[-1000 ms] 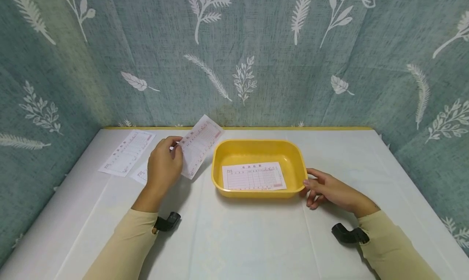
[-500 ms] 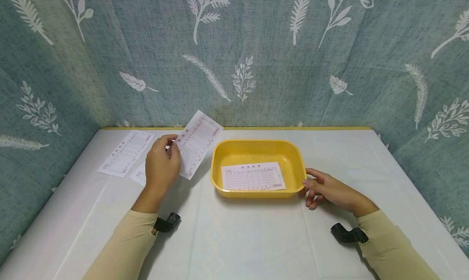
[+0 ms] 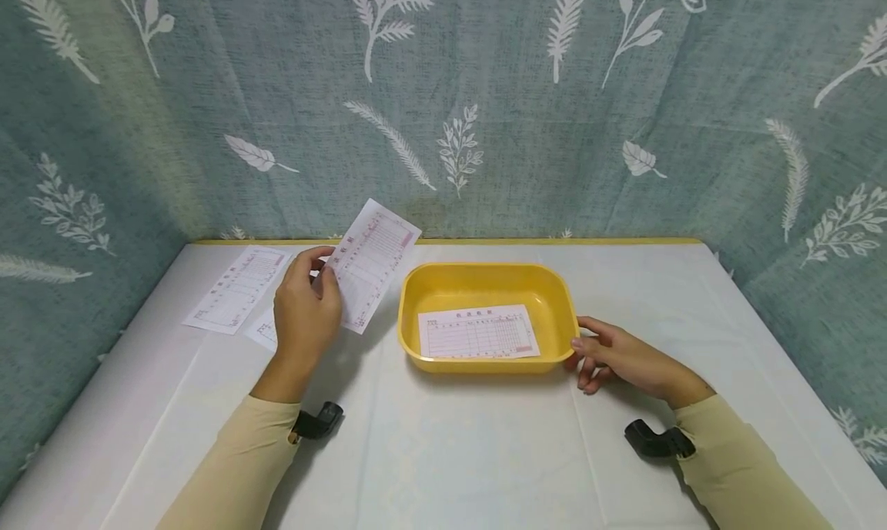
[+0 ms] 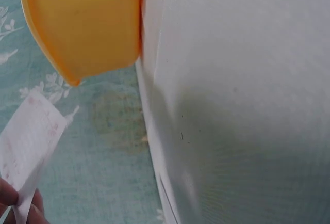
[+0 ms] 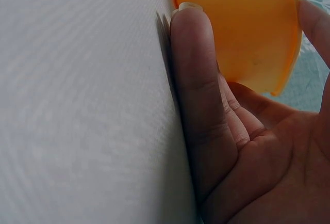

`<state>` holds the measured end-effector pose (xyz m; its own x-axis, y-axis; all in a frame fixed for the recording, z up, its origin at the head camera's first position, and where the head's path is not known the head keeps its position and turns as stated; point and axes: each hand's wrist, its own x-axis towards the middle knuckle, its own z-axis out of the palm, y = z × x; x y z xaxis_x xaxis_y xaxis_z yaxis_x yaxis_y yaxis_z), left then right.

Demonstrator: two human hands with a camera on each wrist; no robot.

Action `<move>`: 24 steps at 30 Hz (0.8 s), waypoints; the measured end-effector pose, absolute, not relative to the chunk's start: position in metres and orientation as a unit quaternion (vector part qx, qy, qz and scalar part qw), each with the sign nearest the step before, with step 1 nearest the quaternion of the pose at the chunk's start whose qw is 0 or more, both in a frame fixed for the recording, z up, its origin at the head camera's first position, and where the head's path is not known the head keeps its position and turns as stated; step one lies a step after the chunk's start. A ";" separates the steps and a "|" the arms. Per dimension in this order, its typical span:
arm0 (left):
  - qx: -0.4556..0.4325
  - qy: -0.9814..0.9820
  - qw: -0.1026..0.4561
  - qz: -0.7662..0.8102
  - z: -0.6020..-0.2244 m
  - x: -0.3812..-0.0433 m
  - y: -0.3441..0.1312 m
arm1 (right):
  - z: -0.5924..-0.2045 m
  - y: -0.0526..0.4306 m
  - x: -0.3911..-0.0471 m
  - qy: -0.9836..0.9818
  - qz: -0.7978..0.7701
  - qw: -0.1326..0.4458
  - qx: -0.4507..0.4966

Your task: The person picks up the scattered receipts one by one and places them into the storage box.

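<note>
My left hand (image 3: pixel 307 303) pinches a printed receipt (image 3: pixel 374 264) between thumb and fingers, raised above the table left of a yellow basin (image 3: pixel 478 367). In the left wrist view the fingertips (image 4: pixel 35 211) grip the lower end of this held receipt (image 4: pixel 31 136), which stands up from them. Another receipt (image 3: pixel 478 332) lies face up inside the basin. My right hand (image 3: pixel 627 360) rests at the basin's right end, its thumb at the rim. In the right wrist view the extended fingers (image 5: pixel 193 74) lie against the outer wall of the basin (image 5: pixel 252 33), close to the tabletop.
Left of the left hand, a further receipt (image 3: pixel 239 290) lies flat on the white table (image 3: pixel 471 453). Next to it another receipt (image 3: pixel 263 331) is partly hidden by the hand. A leaf-patterned curtain (image 3: pixel 443 91) stands behind the table's yellow back edge (image 3: pixel 624 241).
The held receipt has been lifted slightly and its top has swung a little left, turning its printed face more toward the head camera. The basin and right hand have stayed in place.
</note>
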<state>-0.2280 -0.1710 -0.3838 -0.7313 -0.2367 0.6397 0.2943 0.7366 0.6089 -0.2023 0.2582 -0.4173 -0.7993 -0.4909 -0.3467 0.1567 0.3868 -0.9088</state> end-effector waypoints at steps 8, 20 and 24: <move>-0.033 -0.829 0.384 -0.406 -0.382 -0.228 -0.173 | -0.417 0.258 -0.204 0.775 -0.545 0.300 -0.112; -0.098 -0.810 0.339 -0.469 -0.365 -0.210 -0.152 | -0.420 0.258 -0.201 0.774 -0.545 0.301 -0.113; -0.125 -0.810 0.331 -0.468 -0.360 -0.204 -0.144 | -0.419 0.257 -0.201 0.778 -0.544 0.294 -0.108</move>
<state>-0.2044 -0.1440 -0.3595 -0.7497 -0.1069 0.6531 0.5121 0.5315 0.6748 -0.2012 0.2570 -0.4192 -0.8043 -0.4879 -0.3393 0.1512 0.3841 -0.9108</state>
